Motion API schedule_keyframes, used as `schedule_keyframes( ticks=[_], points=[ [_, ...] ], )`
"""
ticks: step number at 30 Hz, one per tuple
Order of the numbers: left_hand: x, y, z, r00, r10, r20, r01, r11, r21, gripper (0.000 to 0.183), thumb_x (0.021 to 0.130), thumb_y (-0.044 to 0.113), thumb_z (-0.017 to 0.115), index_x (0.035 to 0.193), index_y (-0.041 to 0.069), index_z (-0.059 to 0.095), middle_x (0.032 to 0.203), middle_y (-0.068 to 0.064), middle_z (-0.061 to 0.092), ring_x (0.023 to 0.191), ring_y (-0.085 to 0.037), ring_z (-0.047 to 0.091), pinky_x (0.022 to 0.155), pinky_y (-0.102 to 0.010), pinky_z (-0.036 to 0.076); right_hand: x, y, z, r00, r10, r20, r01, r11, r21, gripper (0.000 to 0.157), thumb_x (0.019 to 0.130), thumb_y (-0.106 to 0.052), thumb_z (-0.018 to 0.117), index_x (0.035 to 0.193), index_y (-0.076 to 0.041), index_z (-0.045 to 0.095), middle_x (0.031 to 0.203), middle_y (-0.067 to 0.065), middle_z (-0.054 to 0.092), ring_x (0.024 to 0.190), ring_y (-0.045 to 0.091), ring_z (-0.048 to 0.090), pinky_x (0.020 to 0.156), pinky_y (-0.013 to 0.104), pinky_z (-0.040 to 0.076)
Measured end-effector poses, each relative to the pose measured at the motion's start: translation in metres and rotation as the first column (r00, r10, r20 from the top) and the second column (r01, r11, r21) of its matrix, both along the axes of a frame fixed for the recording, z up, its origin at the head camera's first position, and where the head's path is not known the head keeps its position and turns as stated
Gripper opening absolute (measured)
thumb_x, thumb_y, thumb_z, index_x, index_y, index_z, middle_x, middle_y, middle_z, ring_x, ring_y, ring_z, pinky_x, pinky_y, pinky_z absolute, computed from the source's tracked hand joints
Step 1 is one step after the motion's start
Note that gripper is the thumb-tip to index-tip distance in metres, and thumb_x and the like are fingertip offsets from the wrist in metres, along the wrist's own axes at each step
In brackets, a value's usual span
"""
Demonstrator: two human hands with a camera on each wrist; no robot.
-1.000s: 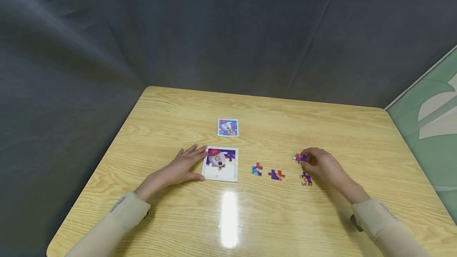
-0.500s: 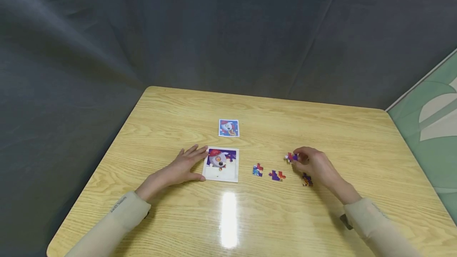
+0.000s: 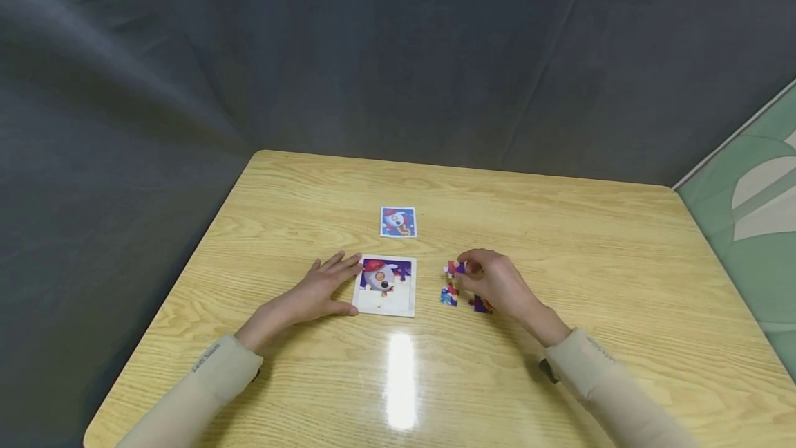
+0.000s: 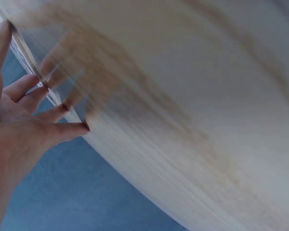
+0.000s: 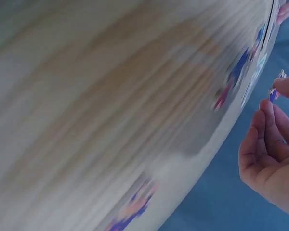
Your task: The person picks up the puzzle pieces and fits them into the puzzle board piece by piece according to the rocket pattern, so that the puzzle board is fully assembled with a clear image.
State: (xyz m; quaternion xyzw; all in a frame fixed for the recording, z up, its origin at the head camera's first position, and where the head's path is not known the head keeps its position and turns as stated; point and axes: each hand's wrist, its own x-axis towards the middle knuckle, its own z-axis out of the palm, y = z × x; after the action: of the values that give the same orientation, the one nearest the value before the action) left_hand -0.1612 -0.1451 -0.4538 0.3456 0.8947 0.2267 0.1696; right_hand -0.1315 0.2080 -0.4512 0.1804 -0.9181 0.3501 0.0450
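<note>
My left hand [image 3: 314, 292] lies along the left side of a white-framed puzzle tray [image 3: 387, 309], fingers spread and fairly straight. Thumb and fingertips meet the frame's edge. The upper part of the tray holds joined pieces picturing a grey character [image 3: 378, 277] in a red hat; its lower part is bare white. To the right of the tray, my right hand [image 3: 502, 285] pinches a red, white and purple jigsaw piece [image 3: 452, 267] between thumb and fingers, raised above the table in the right wrist view. Below it lies a blue-and-red piece [image 3: 448, 295].
A purple-and-orange piece [image 3: 480, 304] lies partly hidden under my right hand. Another loose piece [image 5: 132, 207] shows on the table in the right wrist view. Behind the tray lies a small picture card [image 3: 398, 222] of the same character. Dark cloth [image 3: 398, 61] hangs behind the table.
My right hand has carried the pinched piece leftward, from the right side of the loose pieces to near the tray. My left hand has stayed at the tray's edge.
</note>
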Motion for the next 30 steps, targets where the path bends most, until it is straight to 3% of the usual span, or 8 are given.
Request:
schedule_keyframes(
  ticks=[14, 22, 30],
  points=[
    [-0.002, 0.001, -0.001, 1.000, -0.005, -0.021, 0.005, 1.000, 0.008, 0.079, 0.084, 0.039, 0.072, 0.146, 0.004, 0.039, 0.158, -0.012, 0.024, 0.145, -0.040, 0.011, 0.110, -0.069, 0.006, -0.008, -0.062, -0.003, 0.998, 0.058, 0.009, -0.059, 0.997, 0.052, 0.020, 0.076, -0.006, 0.077, 0.094, -0.001, 0.070, 0.074, -0.002, 0.060, 0.066, 0.008, 0.053, 0.059, 0.021, 0.048],
    [-0.002, -0.001, -0.002, 1.000, -0.001, -0.020, 0.001, 1.000, 0.002, 0.080, 0.083, 0.041, 0.072, 0.147, 0.005, 0.039, 0.158, -0.011, 0.023, 0.145, -0.039, 0.011, 0.110, -0.069, 0.006, -0.010, -0.075, -0.005, 0.997, 0.070, 0.039, -0.073, 0.993, 0.088, 0.020, 0.076, -0.006, 0.075, 0.094, 0.001, 0.070, 0.070, -0.001, 0.057, 0.062, 0.007, 0.048, 0.054, 0.020, 0.042],
    [-0.001, -0.001, -0.003, 1.000, -0.002, -0.024, 0.002, 1.000, -0.004, 0.080, 0.083, 0.042, 0.072, 0.146, 0.005, 0.039, 0.158, -0.011, 0.023, 0.145, -0.039, 0.011, 0.109, -0.069, 0.007, -0.010, -0.082, -0.005, 0.993, 0.084, 0.077, -0.092, 0.991, 0.099, 0.022, 0.077, -0.007, 0.077, 0.096, 0.002, 0.071, 0.072, 0.000, 0.061, 0.062, 0.007, 0.050, 0.055, 0.018, 0.045]
  ],
)
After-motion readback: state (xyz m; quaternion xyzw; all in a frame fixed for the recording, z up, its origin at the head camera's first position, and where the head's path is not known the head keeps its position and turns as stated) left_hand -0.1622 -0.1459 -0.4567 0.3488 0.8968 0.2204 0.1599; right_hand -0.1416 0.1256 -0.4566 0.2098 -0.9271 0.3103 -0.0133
